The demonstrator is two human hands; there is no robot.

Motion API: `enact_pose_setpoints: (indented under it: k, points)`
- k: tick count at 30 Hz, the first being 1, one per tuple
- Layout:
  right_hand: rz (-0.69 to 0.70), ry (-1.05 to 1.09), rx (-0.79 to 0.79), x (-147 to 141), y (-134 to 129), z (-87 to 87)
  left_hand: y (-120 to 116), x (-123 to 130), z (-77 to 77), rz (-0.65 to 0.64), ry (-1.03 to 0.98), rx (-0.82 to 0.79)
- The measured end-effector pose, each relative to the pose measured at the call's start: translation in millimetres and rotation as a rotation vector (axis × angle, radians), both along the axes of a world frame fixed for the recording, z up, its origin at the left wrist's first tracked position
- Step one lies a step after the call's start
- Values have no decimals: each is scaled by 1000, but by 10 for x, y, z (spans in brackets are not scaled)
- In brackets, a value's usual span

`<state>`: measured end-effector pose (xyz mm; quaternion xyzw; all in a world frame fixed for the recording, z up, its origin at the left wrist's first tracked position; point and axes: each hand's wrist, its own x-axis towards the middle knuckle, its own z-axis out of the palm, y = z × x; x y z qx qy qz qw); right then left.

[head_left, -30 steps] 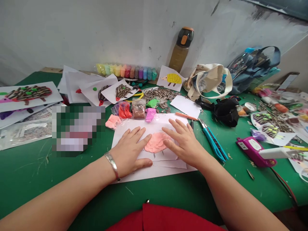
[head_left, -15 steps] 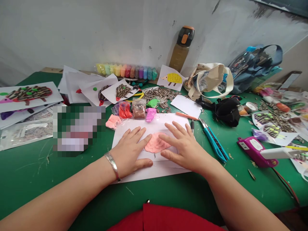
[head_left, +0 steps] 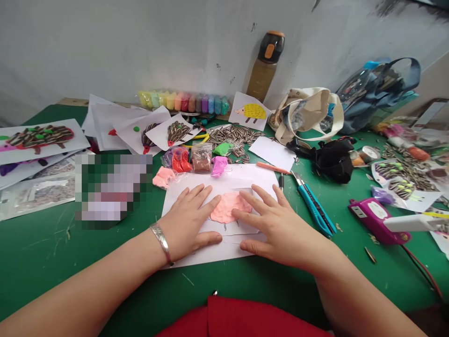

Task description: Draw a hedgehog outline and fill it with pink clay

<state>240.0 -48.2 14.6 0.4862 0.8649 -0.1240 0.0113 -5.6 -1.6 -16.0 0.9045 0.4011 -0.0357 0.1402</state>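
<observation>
"How many hands do you have on the paper?"

"Two. My left hand (head_left: 187, 222) lies flat on the white paper (head_left: 217, 250), fingers spread apart, just left of the pink clay (head_left: 228, 207). My right hand (head_left: 280, 227) is flat too, fingers apart — the fingertips touch the right edge of the pink clay."

"Is there just one pink clay?"

"One flat round piece, in the middle of the paper, between my two hands. I hold nothing; I only press down."

"What else is near the clay?"

"Behind it, four little bags of clay (head_left: 196, 159) — red, brown, green and purple-pink. To the right of it lie two blue cutters (head_left: 312, 203) side by side. Farther right, one pink glue gun (head_left: 373, 220). Far behind, one brown bottle (head_left: 264, 68) leans on the wall."
</observation>
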Motion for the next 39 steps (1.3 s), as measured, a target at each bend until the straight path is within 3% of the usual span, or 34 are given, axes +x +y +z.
enact_pose_setpoints:
  k: [31,39]
  points:
    - [-92,-12,117,117,94,8,5,-9,-22,-4,-6,20]
    - [-85,-39,50,100,117,-44,5,16,42,-1,-2,-9]
